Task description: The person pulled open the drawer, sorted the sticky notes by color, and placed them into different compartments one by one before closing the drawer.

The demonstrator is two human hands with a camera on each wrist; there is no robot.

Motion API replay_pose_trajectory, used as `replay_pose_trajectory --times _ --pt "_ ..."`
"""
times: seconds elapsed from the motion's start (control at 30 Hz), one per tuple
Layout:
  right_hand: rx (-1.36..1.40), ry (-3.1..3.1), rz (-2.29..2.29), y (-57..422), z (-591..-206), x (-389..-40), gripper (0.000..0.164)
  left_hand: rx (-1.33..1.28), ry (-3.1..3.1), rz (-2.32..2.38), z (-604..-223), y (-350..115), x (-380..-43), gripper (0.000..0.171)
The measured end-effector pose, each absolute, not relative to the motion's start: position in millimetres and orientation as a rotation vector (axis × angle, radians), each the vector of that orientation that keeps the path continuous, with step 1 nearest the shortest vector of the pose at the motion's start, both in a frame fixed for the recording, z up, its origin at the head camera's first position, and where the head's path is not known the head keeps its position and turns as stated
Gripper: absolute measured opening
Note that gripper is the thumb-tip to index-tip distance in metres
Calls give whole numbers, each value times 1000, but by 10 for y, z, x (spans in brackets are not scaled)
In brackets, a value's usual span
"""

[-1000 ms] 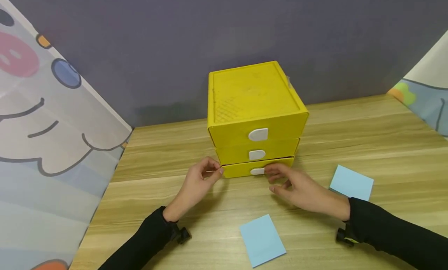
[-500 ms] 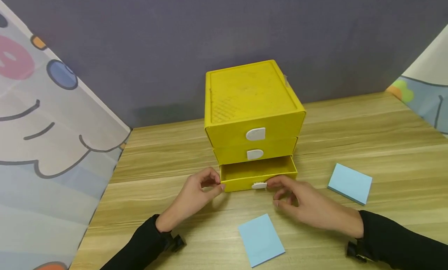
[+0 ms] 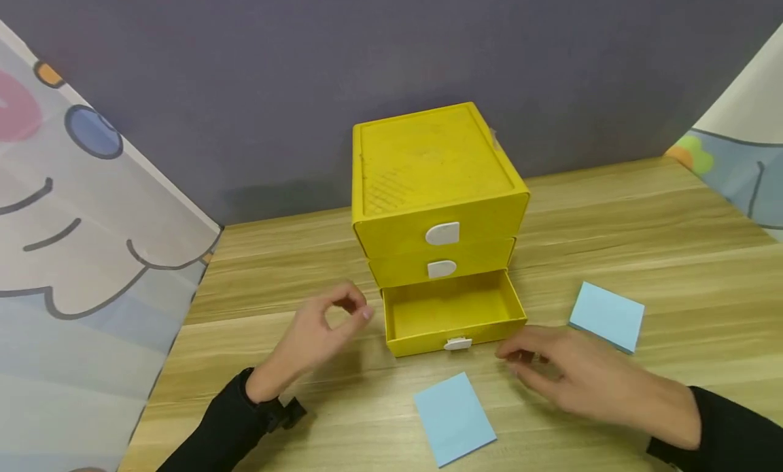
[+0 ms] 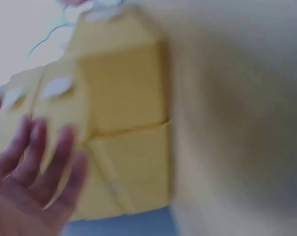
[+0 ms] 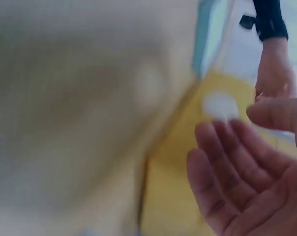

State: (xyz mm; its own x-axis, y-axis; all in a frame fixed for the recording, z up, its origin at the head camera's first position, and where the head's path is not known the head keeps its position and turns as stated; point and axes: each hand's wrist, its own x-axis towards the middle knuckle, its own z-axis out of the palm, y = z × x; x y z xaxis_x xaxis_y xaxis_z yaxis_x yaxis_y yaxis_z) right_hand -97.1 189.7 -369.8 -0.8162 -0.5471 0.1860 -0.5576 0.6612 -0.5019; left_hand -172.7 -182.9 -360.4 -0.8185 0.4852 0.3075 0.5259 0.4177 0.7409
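Observation:
A yellow drawer unit (image 3: 437, 162) with three stacked drawers and white pull tabs stands against the back wall. Its bottom drawer (image 3: 422, 341) is pulled out, and bare yellow floor shows inside; the upper two are closed. Left of that drawer, my left hand (image 3: 308, 339) hovers with relaxed, bent fingers and nothing in them. At the drawer's front right corner is my right hand (image 3: 578, 377), fingers loosely curved, apart from the white tab (image 3: 457, 343). Both wrist views are blurred; the left hand (image 4: 38, 182) and right hand (image 5: 241, 172) appear there with bare fingers beside the yellow unit.
One light blue sticky note pad (image 3: 455, 419) lies in front of the drawer. A second light blue pad (image 3: 607, 315) lies to the right, behind the right hand. The wooden table (image 3: 685, 254) meets a grey back wall (image 3: 275, 105), with cartoon-printed sheets at both sides.
The bottom drawer has slid forward from nearly closed to well out. My right hand has come off the tab toward the right and nearer; my left hand has drawn away leftward from the drawer's corner.

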Motion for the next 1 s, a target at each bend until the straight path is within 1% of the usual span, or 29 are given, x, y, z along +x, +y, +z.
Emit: replay_pose_trajectory --times 0.07,0.17,0.2,0.23,0.3,0.33,0.4,0.47,0.53,0.63,0.83,0.9,0.97,1.0 --pt "911 -2791 718 2093 -3627 -1027 21 -949 -2370 -1420 -3448 -1828 -1878 6" --pt "762 -2875 537 2423 -3529 -1179 24 -1018 -2081 -1377 -3233 -1801 -2178 19" --pt "701 -2941 464 2529 -3508 -1235 27 -1033 -2034 -1349 -3158 -1780 -2260 25" --pt "643 -3009 389 2623 -3500 -1291 35 -1019 -2028 -1314 -3028 -1734 -2291 30" --pt "543 -3167 250 2780 -3511 -1391 58 -1037 -2053 -1251 -2924 -1699 -2392 43" --pt "512 -3238 210 2840 -3531 -1428 70 -1034 -2100 -1246 -2854 -1671 -2392 48" --pt "470 -3352 145 2926 -3587 -1485 90 -1092 -2173 -1211 -2813 -1637 -2432 55" --pt "455 -3415 111 2976 -3644 -1515 102 -1150 -2227 -1175 -2803 -1593 -2462 59" --pt "458 -3425 81 2996 -3684 -1527 107 -1197 -2249 -1139 -2823 -1550 -2488 61" --pt "472 -3389 77 2998 -3702 -1536 109 -1232 -2233 -1092 -2863 -1490 -2519 64" --pt "419 -3375 172 2995 -3668 -1504 109 -1246 -2186 -1092 -2919 -1389 -2529 64" --pt "404 -3398 228 2997 -3659 -1485 104 -1242 -2167 -1099 -2932 -1349 -2531 64" --pt "403 -3419 284 2989 -3652 -1482 93 -1230 -2138 -1113 -2959 -1319 -2548 66" --pt "411 -3420 316 2984 -3650 -1479 84 -1219 -2121 -1120 -2973 -1306 -2555 67"
